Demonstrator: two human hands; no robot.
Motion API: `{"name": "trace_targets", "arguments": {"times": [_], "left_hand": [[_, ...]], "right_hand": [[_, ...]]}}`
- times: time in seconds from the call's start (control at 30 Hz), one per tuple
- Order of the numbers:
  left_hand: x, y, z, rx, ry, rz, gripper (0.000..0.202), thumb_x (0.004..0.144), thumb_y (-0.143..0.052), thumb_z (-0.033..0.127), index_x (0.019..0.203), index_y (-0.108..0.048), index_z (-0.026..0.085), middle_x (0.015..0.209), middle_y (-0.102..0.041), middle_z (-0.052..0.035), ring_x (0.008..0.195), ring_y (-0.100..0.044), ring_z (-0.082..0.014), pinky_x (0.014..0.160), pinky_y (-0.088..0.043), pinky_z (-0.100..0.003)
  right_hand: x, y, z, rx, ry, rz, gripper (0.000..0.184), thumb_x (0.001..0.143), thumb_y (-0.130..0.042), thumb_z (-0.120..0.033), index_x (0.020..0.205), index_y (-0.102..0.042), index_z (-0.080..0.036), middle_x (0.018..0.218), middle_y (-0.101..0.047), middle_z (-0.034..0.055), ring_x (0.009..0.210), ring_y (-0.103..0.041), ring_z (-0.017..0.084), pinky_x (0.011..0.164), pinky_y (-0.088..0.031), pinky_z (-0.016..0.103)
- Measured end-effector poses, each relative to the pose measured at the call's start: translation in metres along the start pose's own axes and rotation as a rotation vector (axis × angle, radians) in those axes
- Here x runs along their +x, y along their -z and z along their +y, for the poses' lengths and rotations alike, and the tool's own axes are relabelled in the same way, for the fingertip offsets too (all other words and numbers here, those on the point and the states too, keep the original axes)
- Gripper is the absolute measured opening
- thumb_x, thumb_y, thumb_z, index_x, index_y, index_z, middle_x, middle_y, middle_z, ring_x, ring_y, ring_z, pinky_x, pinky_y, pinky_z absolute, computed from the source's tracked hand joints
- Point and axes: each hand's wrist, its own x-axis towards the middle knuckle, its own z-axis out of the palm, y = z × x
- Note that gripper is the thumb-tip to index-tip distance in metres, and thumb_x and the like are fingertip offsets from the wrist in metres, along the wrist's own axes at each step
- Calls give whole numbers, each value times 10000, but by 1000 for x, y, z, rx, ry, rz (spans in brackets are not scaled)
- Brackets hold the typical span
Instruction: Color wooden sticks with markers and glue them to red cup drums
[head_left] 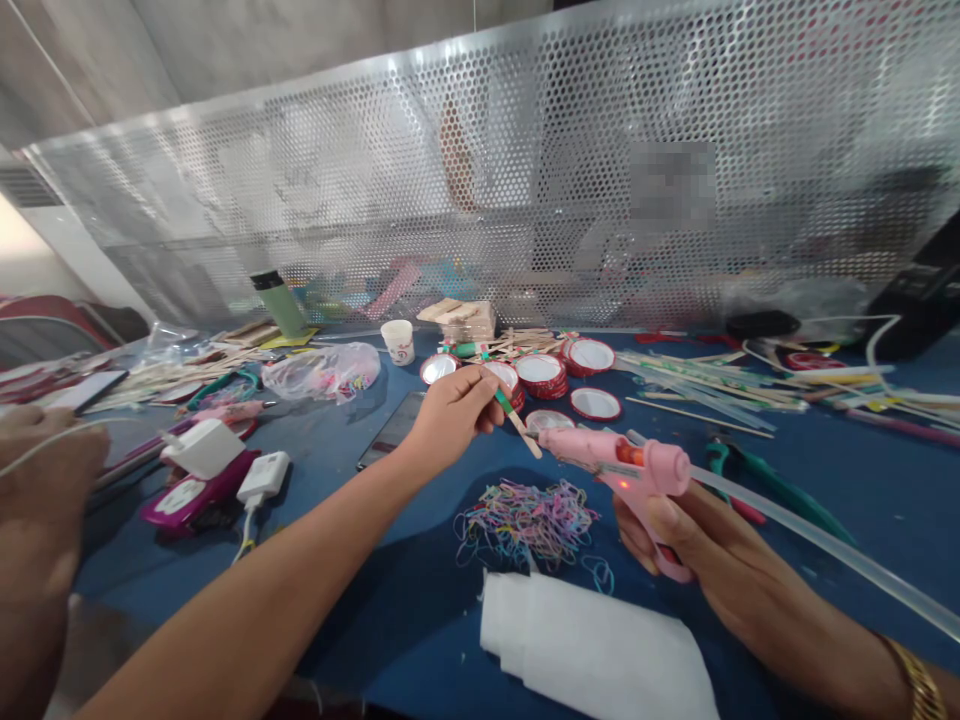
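Note:
My left hand (450, 415) reaches out over the blue table and pinches a wooden stick with a green band (517, 418), its free end pointing at the glue gun's nozzle. My right hand (694, 545) grips the handle of a pink hot glue gun (626, 470), with a clear glue stick (825, 545) trailing out of its back to the right. The nozzle sits just beside the tip of the stick. A heap of coloured rubber bands (529, 520) lies under both.
Red-rimmed round lids (570, 375) and loose sticks (697, 385) lie beyond the hands. White paper (592, 650) is at the near edge, teal pliers (757, 480) on the right, chargers (225, 465) and a phone (390, 428) on the left. Another person's hand (41, 480) is at far left. A perforated metal screen (525, 180) closes the back.

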Motion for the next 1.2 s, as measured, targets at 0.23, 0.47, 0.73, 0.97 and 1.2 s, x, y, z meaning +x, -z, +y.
{"name": "trace_targets", "arguments": {"times": [0.23,0.47,0.73,0.97,1.2], "left_hand": [[1,1,-2,-5,9,6,208,915,-500,249,739,-571,162,554,-589,29,436,-470,-51,453,-334,-183],[0,0,1,-15,19,6,226,921,-476,225,733,-582,161,541,-582,25,429,-468,-56,449,-336,-189],[1,0,0,-22,21,8,203,911,-505,247,744,-583,162,546,-587,26,429,-467,-55,451,-340,-186],[2,1,0,-16,18,15,218,926,-475,228,744,-575,162,545,-585,27,428,-472,-52,435,-315,-185],[2,3,-1,1,10,9,217,924,-490,261,754,-591,172,558,-588,26,436,-472,-53,447,-328,-192]], "right_hand": [[-3,0,6,8,-21,-13,472,1000,-324,-562,717,-477,-216,691,-474,3,638,-415,140,604,-385,291],[0,1,1,6,0,11,500,995,-317,-572,672,-474,-224,662,-470,9,608,-415,145,578,-378,304],[-2,1,3,4,-7,27,506,986,-338,-590,677,-482,-216,660,-478,5,606,-417,136,585,-399,290],[-1,3,2,-23,8,11,521,967,-362,-620,670,-487,-211,649,-497,8,601,-427,134,564,-413,277],[-1,2,0,-64,40,61,503,979,-365,-589,668,-493,-215,638,-501,7,587,-439,136,563,-421,287]]}}
